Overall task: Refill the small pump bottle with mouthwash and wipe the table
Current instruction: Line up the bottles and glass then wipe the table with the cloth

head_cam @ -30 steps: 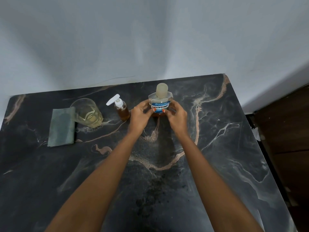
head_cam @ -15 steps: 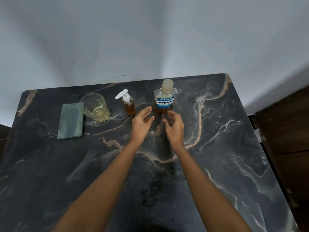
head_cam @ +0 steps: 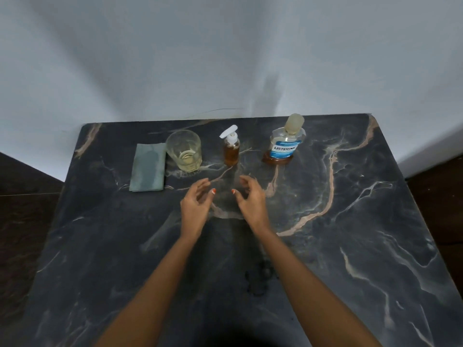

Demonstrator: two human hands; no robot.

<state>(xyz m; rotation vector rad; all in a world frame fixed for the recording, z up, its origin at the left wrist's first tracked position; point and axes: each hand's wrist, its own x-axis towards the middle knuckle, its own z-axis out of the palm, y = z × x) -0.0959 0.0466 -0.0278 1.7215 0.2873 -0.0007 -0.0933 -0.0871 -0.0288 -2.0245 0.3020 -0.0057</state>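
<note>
A small pump bottle [head_cam: 231, 149] with a white pump and amber liquid stands upright at the back middle of the dark marble table [head_cam: 350, 246]. To its right stands the mouthwash bottle [head_cam: 285, 144], capped, with a blue label and a little amber liquid at the bottom. A folded grey-green cloth [head_cam: 148, 167] lies flat at the back left. My left hand [head_cam: 195, 204] and my right hand [head_cam: 250, 201] hover over the table in front of the pump bottle, palms facing each other, fingers apart, holding nothing.
A clear glass [head_cam: 184, 151] with a little pale liquid stands between the cloth and the pump bottle. A grey wall rises right behind the table's back edge. Dark floor lies off the left and right edges.
Both hands let go of the mouthwash bottle, which stands on the table, and drew back toward me. They now sit in front of the pump bottle. The camera view shifted left.
</note>
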